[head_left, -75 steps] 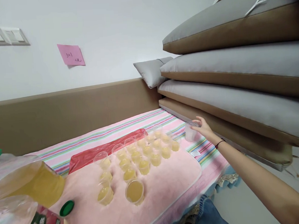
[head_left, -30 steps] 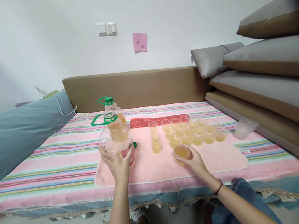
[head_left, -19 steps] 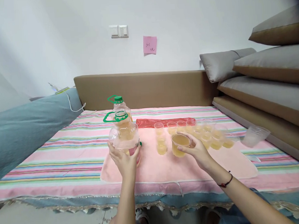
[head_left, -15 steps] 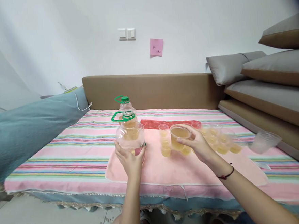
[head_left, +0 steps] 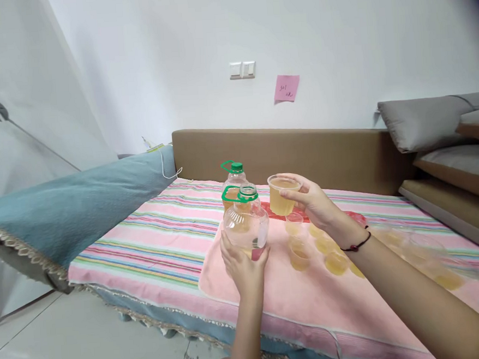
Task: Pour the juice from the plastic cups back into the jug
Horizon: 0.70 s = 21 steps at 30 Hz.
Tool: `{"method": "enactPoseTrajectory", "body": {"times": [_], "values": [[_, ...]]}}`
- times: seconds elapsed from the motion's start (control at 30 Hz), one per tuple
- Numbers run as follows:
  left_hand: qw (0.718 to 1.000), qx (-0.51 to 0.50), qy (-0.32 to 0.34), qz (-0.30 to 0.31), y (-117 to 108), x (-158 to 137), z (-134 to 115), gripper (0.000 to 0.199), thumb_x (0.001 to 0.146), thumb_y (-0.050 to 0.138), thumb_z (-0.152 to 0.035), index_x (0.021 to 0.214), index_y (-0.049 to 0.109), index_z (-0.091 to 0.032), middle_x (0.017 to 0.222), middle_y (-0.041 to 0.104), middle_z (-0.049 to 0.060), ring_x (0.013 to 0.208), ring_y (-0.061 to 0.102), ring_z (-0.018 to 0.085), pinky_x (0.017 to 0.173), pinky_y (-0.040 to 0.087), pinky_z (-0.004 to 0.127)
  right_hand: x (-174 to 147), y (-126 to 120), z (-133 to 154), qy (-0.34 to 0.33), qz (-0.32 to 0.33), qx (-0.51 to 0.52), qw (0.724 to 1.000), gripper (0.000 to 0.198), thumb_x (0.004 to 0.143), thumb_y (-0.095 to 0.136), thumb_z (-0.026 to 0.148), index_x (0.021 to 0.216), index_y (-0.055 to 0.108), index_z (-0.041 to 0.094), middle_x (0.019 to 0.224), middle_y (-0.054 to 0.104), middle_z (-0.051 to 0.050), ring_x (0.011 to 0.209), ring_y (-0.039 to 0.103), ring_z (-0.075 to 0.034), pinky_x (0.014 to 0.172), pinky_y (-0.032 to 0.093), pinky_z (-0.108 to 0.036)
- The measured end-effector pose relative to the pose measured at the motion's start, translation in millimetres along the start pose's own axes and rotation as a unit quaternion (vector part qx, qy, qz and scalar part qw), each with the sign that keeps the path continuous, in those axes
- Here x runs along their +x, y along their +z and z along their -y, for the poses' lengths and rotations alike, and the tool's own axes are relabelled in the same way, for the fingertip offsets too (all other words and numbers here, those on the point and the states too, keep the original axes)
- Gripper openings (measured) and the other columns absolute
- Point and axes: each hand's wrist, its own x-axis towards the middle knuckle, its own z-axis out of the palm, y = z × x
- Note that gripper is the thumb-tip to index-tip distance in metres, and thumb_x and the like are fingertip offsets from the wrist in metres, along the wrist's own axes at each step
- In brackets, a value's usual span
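Observation:
My left hand (head_left: 245,264) is wrapped round the lower part of a clear plastic jug (head_left: 246,223), whose uncapped mouth has a green ring handle. In my right hand (head_left: 312,199) is a clear plastic cup (head_left: 283,198) of pale yellow liquid, held upright, above and to the right of the jug's mouth. Behind the first jug stands a second jug (head_left: 236,177) with a green cap and amber liquid inside. Several more cups of yellow liquid (head_left: 336,262) stand on the pink mat (head_left: 281,302), below and right of my right hand.
A flattened red plastic bag (head_left: 277,208) lies behind the cups. The striped cover (head_left: 153,235) spreads over the seat. Grey and brown cushions (head_left: 468,169) are piled at the right, and a blue-draped armrest (head_left: 101,200) runs along the left.
My right hand has lifted the cup higher and closer to the jug's mouth. The view has turned left, so everything sits farther right in it. My left hand keeps its hold.

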Motion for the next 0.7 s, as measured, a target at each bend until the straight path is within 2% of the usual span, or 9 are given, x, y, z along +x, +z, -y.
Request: {"method": "enactPoseTrajectory", "body": {"times": [0.17,0.27,0.4,0.7], "values": [[1.000,0.009,0.004,-0.010,1.5,-1.9,0.8,0.121,0.065,0.086,-0.039,0.155,0.007,-0.020,0.152,0.034,0.026,0.144,0.034,0.041,0.113,0.037,0.056,13.8,15.3,2.8,0.011,0.021,0.020,1.000,0.056,0.059,0.090,0.044,0.108,0.069,0.025,0.117,0.073,-0.006,0.110,0.066,-0.025,0.091,0.056,-0.040],[1.000,0.009,0.014,-0.017,1.9,-2.4,-0.6,0.121,0.065,0.087,-0.037,0.155,0.008,-0.021,0.151,0.035,0.025,0.144,0.035,0.041,0.113,0.038,0.056,17.8,20.2,2.9,0.011,0.029,0.023,0.999,0.057,0.058,0.090,0.045,0.107,0.069,0.024,0.117,0.073,-0.006,0.111,0.066,-0.026,0.092,0.055,-0.040],[1.000,0.003,0.014,-0.025,1.9,-2.5,-2.1,0.119,0.065,0.086,-0.039,0.154,0.010,-0.020,0.150,0.037,0.026,0.143,0.037,0.040,0.112,0.038,0.056,21.9,21.0,3.4,0.033,0.018,-0.001,0.999,0.061,0.056,0.091,0.044,0.108,0.069,0.024,0.119,0.072,-0.006,0.115,0.065,-0.027,0.096,0.054,-0.042],[0.999,0.015,0.025,-0.033,3.3,-4.0,-2.8,0.122,0.063,0.089,-0.032,0.155,0.010,-0.021,0.149,0.038,0.024,0.141,0.039,0.041,0.111,0.040,0.056,23.8,19.0,11.3,0.045,0.046,-0.042,0.997,0.058,0.060,0.089,0.045,0.110,0.069,0.025,0.120,0.071,-0.006,0.111,0.065,-0.026,0.090,0.053,-0.040]]}}
